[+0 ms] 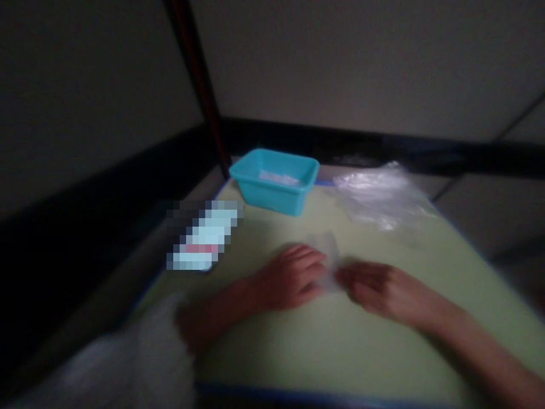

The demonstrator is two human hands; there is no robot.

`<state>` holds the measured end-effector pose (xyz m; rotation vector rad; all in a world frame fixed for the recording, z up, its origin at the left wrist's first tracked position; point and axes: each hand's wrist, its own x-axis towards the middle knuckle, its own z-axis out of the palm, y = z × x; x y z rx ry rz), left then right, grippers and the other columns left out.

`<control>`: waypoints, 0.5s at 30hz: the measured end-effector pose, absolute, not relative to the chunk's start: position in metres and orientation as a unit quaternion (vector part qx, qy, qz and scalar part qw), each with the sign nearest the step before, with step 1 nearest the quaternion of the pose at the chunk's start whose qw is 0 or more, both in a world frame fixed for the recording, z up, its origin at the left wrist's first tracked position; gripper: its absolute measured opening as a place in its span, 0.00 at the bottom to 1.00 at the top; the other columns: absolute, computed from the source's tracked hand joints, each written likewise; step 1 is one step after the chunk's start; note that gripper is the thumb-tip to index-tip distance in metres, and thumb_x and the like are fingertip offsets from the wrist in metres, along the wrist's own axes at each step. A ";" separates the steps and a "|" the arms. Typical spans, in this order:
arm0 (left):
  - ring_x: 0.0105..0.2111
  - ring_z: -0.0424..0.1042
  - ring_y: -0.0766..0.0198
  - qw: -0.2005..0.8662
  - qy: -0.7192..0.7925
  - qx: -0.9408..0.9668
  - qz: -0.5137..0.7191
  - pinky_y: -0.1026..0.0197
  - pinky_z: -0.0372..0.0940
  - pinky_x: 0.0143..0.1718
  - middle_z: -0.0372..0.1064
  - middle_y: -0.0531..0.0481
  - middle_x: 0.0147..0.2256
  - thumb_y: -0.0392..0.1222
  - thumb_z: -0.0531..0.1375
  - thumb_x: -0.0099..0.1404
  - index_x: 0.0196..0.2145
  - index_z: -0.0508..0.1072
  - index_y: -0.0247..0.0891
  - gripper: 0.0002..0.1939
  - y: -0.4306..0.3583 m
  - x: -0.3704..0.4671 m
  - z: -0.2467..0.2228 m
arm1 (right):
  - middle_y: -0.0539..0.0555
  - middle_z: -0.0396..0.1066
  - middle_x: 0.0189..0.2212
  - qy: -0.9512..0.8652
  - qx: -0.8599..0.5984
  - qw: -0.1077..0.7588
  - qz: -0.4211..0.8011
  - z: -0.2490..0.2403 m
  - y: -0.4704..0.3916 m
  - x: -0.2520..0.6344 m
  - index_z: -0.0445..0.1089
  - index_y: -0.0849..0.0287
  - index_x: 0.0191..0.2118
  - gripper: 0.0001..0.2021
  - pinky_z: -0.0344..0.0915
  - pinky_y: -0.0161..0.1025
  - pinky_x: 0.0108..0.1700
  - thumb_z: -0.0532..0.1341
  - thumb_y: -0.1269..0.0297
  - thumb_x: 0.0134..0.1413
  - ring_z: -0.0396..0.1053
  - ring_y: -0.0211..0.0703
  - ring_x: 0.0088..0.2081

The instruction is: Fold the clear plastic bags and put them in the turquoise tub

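Plastic piece [331,249] lies on table [289,352] between our hands. Left hand [293,277] half-spread at one edge, right hand [372,286] curled at other; we cannot tell grip. We best press lightly, keep it flat.

The table [306,352] is a soft yellowy green, and its edge [298,391] is blue. The tub [272,196] is bright blue-green all over, with something whitish [279,178] in it. The big plastic heap [378,196] is see-through with shiny white streaks. The little plastic piece [327,244] is see-through too, and a bit milky. The blurry thing [210,227] is pale minty blue with a pinky-red stripe and dark squares. The sleeve [140,358] is greyish white. The wall [361,62] is plain brownish grey, with a black band [272,133]. The pole [193,62] is dark red and black.
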<state>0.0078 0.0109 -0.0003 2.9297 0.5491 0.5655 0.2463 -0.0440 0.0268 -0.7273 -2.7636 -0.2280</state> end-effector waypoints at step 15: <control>0.39 0.69 0.60 -0.048 0.147 0.974 0.165 0.57 0.62 0.42 0.72 0.46 0.39 0.37 0.56 0.62 0.39 0.72 0.35 0.08 0.011 0.009 -0.004 | 0.56 0.73 0.36 -0.928 -0.348 0.121 0.055 0.027 -0.038 0.260 0.68 0.58 0.42 0.10 0.68 0.37 0.36 0.50 0.70 0.63 0.72 0.41 0.34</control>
